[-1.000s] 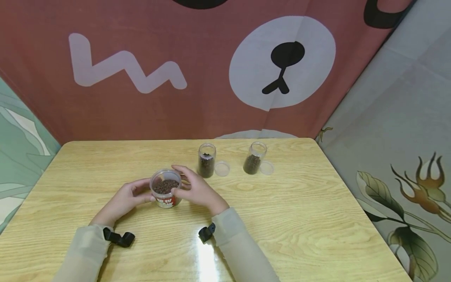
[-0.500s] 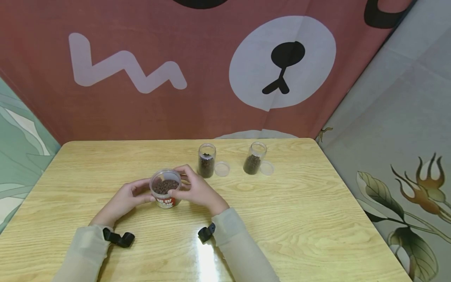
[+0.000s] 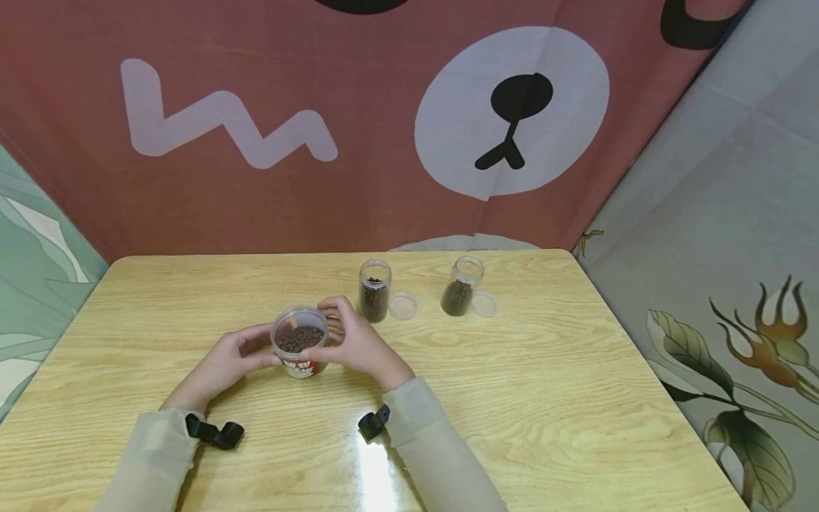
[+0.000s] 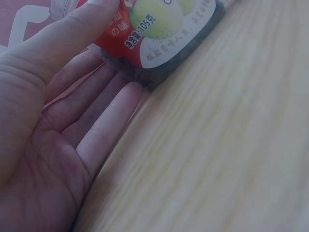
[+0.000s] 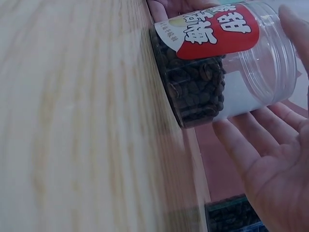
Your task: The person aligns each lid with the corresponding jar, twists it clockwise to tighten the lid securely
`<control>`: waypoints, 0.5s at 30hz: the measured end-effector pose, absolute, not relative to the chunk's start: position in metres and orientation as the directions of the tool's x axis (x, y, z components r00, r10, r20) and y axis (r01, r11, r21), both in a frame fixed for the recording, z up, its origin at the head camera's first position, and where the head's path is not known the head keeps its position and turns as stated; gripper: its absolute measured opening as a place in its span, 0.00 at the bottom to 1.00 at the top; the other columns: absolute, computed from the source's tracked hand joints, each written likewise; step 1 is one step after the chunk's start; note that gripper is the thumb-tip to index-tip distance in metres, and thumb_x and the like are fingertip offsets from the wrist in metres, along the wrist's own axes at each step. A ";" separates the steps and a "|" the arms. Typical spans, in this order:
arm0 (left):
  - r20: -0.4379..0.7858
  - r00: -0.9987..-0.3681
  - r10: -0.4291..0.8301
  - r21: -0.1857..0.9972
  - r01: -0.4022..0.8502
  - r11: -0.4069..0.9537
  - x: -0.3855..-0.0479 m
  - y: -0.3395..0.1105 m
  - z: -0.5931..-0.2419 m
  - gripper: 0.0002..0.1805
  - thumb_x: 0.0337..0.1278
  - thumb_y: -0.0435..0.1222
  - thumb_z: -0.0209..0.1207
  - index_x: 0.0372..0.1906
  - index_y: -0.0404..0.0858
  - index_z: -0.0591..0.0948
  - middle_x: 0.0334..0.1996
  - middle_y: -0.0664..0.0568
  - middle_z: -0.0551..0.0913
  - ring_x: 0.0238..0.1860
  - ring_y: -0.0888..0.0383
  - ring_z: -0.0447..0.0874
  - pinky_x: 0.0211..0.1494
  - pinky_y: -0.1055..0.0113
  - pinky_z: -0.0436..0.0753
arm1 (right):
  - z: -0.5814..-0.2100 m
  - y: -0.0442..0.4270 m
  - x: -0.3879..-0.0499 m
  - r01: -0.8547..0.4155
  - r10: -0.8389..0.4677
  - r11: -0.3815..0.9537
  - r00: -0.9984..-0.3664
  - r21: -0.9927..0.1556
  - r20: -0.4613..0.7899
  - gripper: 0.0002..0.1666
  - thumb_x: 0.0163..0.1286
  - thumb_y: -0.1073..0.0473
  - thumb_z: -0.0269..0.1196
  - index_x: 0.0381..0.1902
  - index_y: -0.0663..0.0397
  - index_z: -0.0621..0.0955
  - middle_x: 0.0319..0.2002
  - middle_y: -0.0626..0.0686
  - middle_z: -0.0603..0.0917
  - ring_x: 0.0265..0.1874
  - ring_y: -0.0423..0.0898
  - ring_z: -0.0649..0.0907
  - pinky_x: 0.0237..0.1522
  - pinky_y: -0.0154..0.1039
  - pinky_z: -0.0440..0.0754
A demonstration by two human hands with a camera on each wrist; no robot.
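Observation:
A wide clear plastic jar with a red and white label stands upright on the table, partly filled with coffee beans. My left hand holds it from the left, thumb on the near side and fingers reaching behind. From the right, my right hand grips it, with the thumb at the near side just under the rim and the fingers round the far side. In the left wrist view, the left thumb lies across the jar's label; the fingertips behind are partly hidden.
Beyond my right hand stand two narrower open jars, the left one and the right one, both holding dark beans. Beside each lies a clear round lid, one and another. A bear-print cloth hangs behind the wooden table.
My right thumb has slid a little to the left across the jar's near side. The jar's label appears turned slightly leftward. My left hand has barely moved.

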State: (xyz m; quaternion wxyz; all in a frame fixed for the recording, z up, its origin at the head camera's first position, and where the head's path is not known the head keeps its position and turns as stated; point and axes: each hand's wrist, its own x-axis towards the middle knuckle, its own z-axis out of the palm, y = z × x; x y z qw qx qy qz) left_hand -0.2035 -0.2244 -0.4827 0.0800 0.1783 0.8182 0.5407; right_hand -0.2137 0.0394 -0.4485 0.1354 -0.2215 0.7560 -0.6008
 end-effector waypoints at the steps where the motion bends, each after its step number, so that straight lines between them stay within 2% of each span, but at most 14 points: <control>1: 0.062 -0.924 0.378 0.914 0.205 0.349 -0.203 -0.224 -0.483 0.32 0.60 0.34 0.70 0.67 0.26 0.74 0.64 0.33 0.76 0.57 0.81 0.71 0.59 0.85 0.68 | -0.449 0.040 -0.214 -0.168 -0.503 0.176 -0.862 -0.970 0.058 0.49 0.59 0.57 0.78 0.72 0.48 0.64 0.65 0.49 0.75 0.66 0.43 0.75 0.64 0.32 0.74; 4: 0.070 -0.924 0.377 0.916 0.209 0.342 -0.203 -0.225 -0.482 0.32 0.60 0.33 0.70 0.66 0.26 0.74 0.64 0.33 0.77 0.56 0.81 0.72 0.59 0.84 0.68 | -0.449 0.042 -0.215 -0.185 -0.533 0.174 -0.843 -0.967 0.066 0.54 0.62 0.59 0.76 0.78 0.44 0.59 0.68 0.51 0.73 0.67 0.44 0.73 0.65 0.33 0.73; 10: 0.073 -0.924 0.376 0.918 0.210 0.337 -0.202 -0.224 -0.481 0.32 0.59 0.33 0.70 0.66 0.25 0.74 0.63 0.32 0.77 0.56 0.80 0.72 0.60 0.84 0.68 | -0.451 0.046 -0.219 -0.242 -0.603 0.165 -0.792 -0.956 0.097 0.48 0.66 0.65 0.69 0.79 0.47 0.61 0.71 0.53 0.70 0.70 0.47 0.71 0.67 0.35 0.72; 15: 0.062 -0.924 0.377 0.917 0.202 0.344 -0.203 -0.224 -0.482 0.32 0.59 0.34 0.70 0.66 0.26 0.74 0.64 0.33 0.77 0.57 0.80 0.72 0.60 0.84 0.68 | -0.450 0.046 -0.220 -0.255 -0.620 0.150 -0.777 -0.955 0.110 0.45 0.66 0.67 0.69 0.77 0.50 0.63 0.70 0.54 0.71 0.71 0.48 0.71 0.67 0.35 0.72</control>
